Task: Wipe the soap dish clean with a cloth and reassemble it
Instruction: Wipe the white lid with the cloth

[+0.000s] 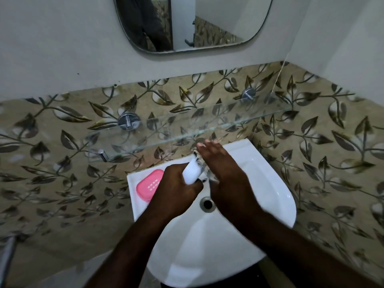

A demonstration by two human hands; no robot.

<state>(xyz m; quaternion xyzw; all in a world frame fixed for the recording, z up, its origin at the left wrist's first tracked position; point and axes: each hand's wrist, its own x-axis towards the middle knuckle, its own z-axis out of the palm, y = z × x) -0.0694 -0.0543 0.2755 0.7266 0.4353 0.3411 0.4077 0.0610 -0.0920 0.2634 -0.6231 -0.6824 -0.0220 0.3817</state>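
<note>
My left hand [176, 188] grips a white soap dish part [192, 170] tilted over the sink. My right hand [224, 173] lies against it with a patterned cloth [204, 168] pressed between palm and dish; its fingers look fairly straight and blurred. The pink slotted soap dish insert [148, 185] lies on the sink's left ledge, partly hidden by my left hand.
The white sink [259, 196] has its drain [207, 203] just below my hands. A glass shelf [187, 129] on chrome brackets runs across the leaf-patterned tiled wall above it. A mirror [193, 23] hangs higher up.
</note>
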